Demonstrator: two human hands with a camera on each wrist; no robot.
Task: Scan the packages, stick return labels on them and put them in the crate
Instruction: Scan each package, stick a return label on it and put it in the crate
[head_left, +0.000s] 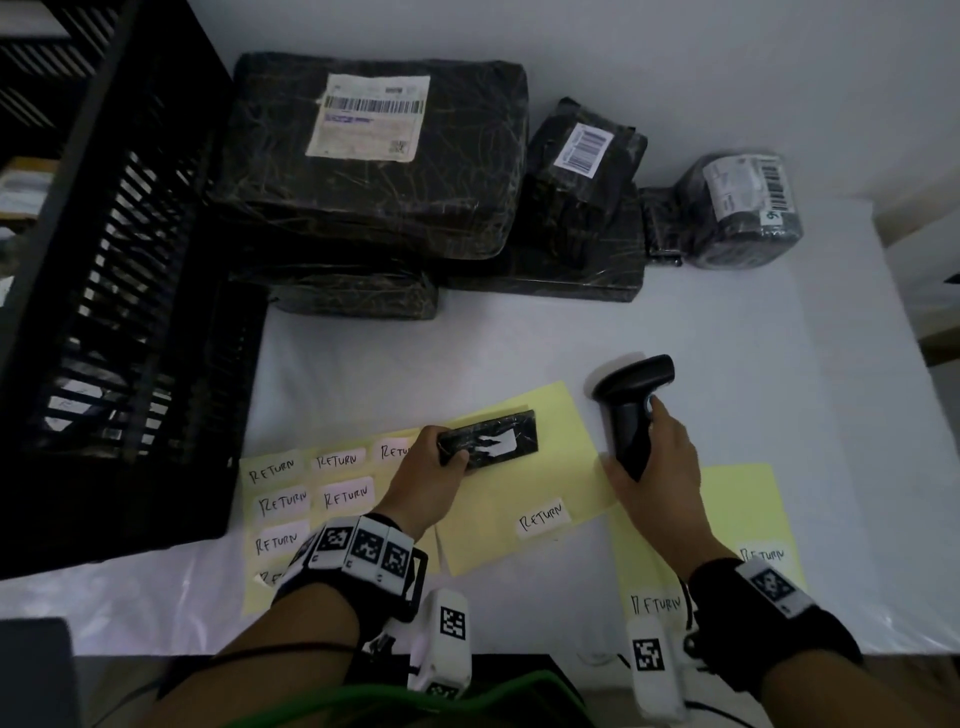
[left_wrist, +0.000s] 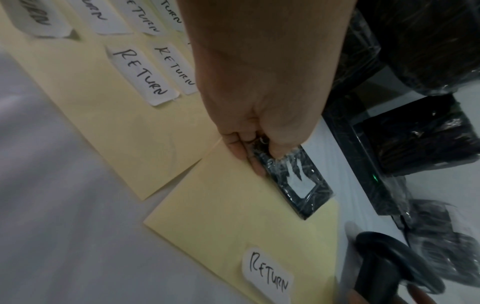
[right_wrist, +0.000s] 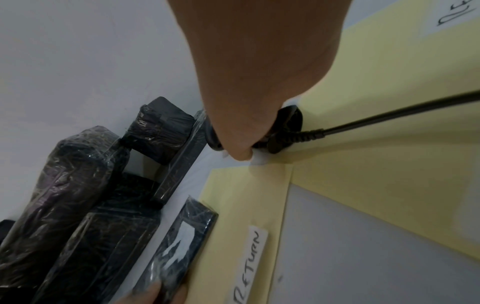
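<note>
A left hand (head_left: 426, 480) pinches one end of a small black-wrapped package (head_left: 491, 440) above yellow label sheets (head_left: 524, 540). The right hand (head_left: 657, 467) grips a handheld barcode scanner (head_left: 631, 402), fingers wrapped round its handle

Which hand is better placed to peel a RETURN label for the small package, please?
Probably the right hand, once it puts down the scanner: a RETURN label lies between the hands, and the left hand must hold the small package.
</note>
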